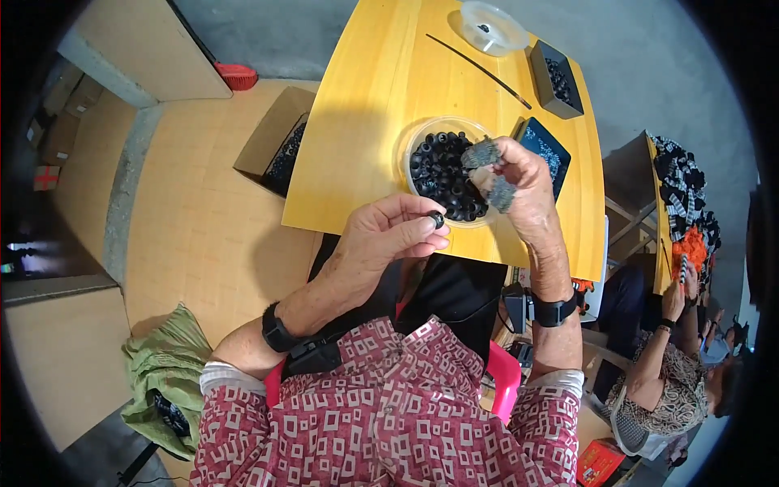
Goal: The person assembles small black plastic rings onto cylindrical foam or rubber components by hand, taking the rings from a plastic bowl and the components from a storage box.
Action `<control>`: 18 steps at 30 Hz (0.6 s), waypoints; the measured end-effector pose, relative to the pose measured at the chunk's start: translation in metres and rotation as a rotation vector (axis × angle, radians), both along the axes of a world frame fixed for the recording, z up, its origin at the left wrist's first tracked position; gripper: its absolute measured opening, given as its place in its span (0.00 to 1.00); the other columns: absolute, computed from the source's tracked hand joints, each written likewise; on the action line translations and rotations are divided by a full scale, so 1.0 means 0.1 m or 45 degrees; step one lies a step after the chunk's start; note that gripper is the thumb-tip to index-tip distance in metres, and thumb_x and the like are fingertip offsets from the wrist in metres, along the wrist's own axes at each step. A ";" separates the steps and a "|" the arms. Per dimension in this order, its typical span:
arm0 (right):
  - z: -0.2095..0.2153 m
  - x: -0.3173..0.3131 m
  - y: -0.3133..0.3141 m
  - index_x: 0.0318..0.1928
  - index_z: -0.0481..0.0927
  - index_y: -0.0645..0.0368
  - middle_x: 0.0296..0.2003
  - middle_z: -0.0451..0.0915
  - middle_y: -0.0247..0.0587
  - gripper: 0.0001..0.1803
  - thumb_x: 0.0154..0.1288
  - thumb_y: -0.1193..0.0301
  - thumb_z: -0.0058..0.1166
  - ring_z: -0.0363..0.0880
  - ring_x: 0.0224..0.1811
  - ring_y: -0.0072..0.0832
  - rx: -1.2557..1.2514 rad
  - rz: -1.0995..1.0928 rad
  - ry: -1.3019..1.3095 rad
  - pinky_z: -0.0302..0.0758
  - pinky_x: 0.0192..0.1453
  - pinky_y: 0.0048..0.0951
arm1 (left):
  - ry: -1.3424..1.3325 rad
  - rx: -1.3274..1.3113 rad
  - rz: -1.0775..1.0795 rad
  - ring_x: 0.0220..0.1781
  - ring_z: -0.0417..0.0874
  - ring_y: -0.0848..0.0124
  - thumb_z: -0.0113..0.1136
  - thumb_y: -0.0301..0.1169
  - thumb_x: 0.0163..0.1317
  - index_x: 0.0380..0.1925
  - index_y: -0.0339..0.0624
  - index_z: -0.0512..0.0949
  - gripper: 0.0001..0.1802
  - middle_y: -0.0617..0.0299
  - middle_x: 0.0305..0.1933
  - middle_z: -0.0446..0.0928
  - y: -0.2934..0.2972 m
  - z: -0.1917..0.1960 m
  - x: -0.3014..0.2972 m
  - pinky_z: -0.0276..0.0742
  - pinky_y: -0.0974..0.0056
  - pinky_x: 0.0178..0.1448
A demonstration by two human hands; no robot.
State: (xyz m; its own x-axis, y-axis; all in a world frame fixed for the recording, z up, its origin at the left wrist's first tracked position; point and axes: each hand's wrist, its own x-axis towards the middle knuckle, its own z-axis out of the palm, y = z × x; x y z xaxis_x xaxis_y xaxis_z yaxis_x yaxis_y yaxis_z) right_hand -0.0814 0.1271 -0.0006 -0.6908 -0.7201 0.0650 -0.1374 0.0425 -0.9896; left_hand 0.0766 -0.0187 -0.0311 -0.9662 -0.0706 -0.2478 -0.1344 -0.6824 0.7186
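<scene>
My left hand point(388, 237) pinches a small black ring point(437, 219) between thumb and fingertips, just off the near edge of the yellow table point(373, 97). My right hand point(515, 185), with grey fabric caps on two fingers, hovers over the right rim of a clear round bowl point(403, 154) filled with several black rings point(442, 166). It seems to grip a small clear piece against the thumb; what that piece is stays unclear.
A black tray point(542, 146) of small parts lies right of the bowl, another black tray point(557, 79) and a clear lid point(491, 27) farther back, with a thin rod point(479, 71). A cardboard box point(276, 142) sits left on the floor. Another person point(677, 365) works at right.
</scene>
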 end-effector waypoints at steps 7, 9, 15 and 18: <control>0.07 0.17 0.22 0.38 0.79 0.60 0.34 0.79 0.29 0.10 0.54 0.81 0.60 0.76 0.35 0.15 -0.085 0.011 -0.016 0.73 0.42 0.18 | 0.048 -0.050 -0.012 0.43 0.84 0.74 0.57 0.28 0.66 0.50 0.37 0.75 0.14 0.55 0.43 0.82 0.05 0.05 -0.06 0.81 0.74 0.46; 0.17 0.30 0.25 0.38 0.79 0.62 0.32 0.74 0.24 0.12 0.51 0.85 0.59 0.69 0.34 0.11 -0.106 -0.017 -0.057 0.68 0.37 0.14 | 0.053 -0.044 -0.009 0.42 0.84 0.73 0.56 0.28 0.66 0.50 0.37 0.75 0.14 0.55 0.43 0.82 0.07 0.09 -0.06 0.81 0.74 0.46; 0.20 0.45 0.40 0.38 0.79 0.62 0.35 0.76 0.31 0.12 0.51 0.85 0.59 0.73 0.39 0.18 -0.128 0.020 0.122 0.71 0.46 0.20 | 0.133 -0.048 -0.052 0.43 0.85 0.70 0.56 0.27 0.66 0.51 0.35 0.74 0.14 0.53 0.43 0.81 0.16 0.15 -0.04 0.82 0.73 0.46; 0.19 0.53 0.46 0.40 0.79 0.63 0.36 0.76 0.31 0.14 0.50 0.84 0.61 0.74 0.41 0.20 -0.212 -0.064 -0.020 0.72 0.48 0.23 | 0.143 -0.021 -0.095 0.44 0.85 0.68 0.56 0.27 0.66 0.50 0.35 0.74 0.14 0.52 0.44 0.81 0.20 0.15 -0.03 0.82 0.72 0.47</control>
State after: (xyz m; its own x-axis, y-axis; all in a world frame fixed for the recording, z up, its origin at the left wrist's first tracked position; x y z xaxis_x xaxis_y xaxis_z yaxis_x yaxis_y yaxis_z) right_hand -0.0288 0.1728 0.0188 -0.7279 -0.6646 0.1689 -0.1233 -0.1155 -0.9856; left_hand 0.0738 0.0014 -0.0158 -0.9906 -0.0008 -0.1368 -0.1021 -0.6616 0.7428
